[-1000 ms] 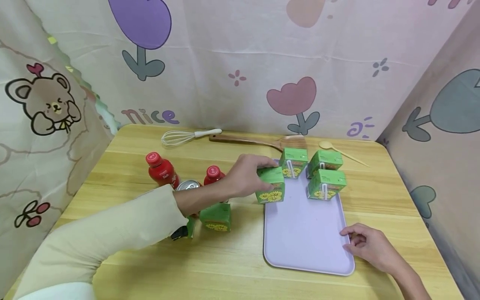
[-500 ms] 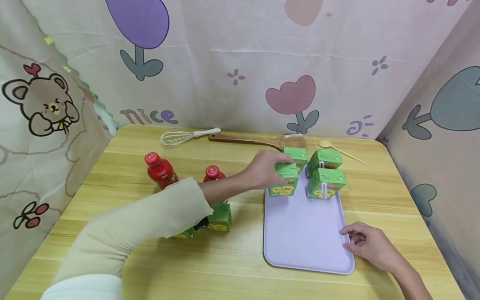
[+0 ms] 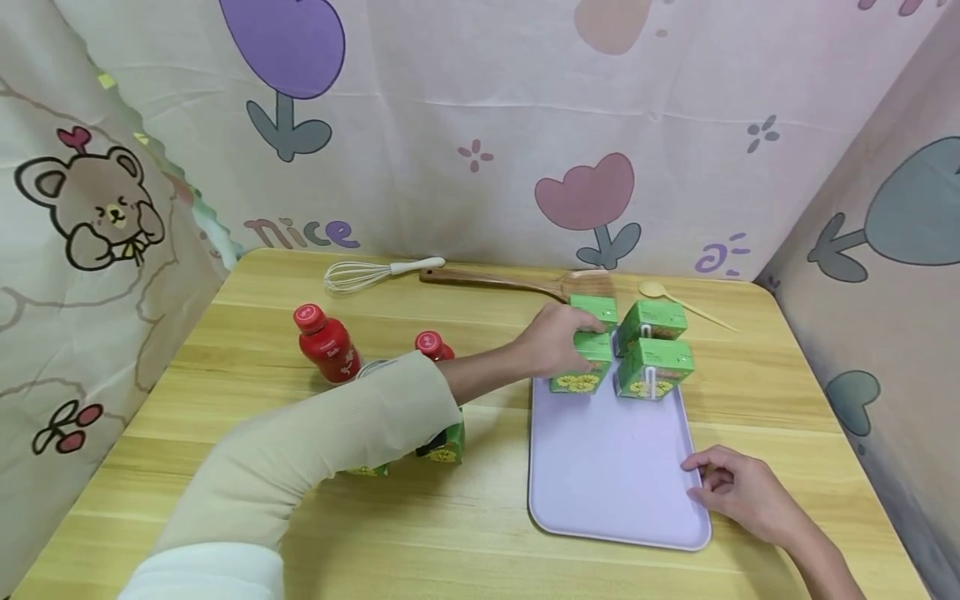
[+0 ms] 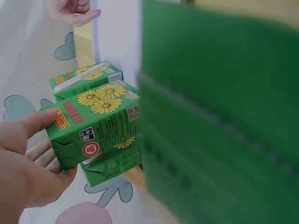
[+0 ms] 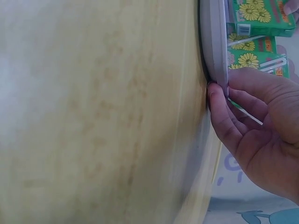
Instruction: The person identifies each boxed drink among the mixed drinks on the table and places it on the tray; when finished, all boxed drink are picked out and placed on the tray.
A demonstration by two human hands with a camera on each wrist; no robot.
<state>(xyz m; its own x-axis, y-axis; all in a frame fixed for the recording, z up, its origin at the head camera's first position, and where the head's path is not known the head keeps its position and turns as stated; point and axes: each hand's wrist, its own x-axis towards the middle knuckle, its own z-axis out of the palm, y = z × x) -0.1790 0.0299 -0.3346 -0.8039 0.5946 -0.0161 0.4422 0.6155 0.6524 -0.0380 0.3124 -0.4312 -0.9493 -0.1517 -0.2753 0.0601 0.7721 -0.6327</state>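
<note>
My left hand [image 3: 558, 340] grips a green juice box [image 3: 588, 371] with yellow flowers, at the left side of the lilac tray [image 3: 615, 475]. In the left wrist view, the thumb and fingers of my left hand [image 4: 35, 161] hold the juice box [image 4: 100, 116] by one end. Just behind it in the head view stands another juice box [image 3: 594, 307]. Two more, a rear juice box [image 3: 654, 315] and a front juice box [image 3: 652, 367], stand on the tray's far right. My right hand [image 3: 750, 493] pinches the tray's right rim [image 5: 216, 44] between thumb and fingers.
Left of the tray are red bottles [image 3: 328, 346], a can mostly hidden by the left sleeve, and partly covered juice boxes [image 3: 452, 442]. Along the back lie a whisk [image 3: 382, 273], a wooden spatula [image 3: 510, 282] and a yellow spoon [image 3: 678, 300]. A patterned curtain borders the table.
My left hand has carried the juice box rightward, from the tray's left edge to a spot over the tray in front of the rear box. The right hand and tray stay put.
</note>
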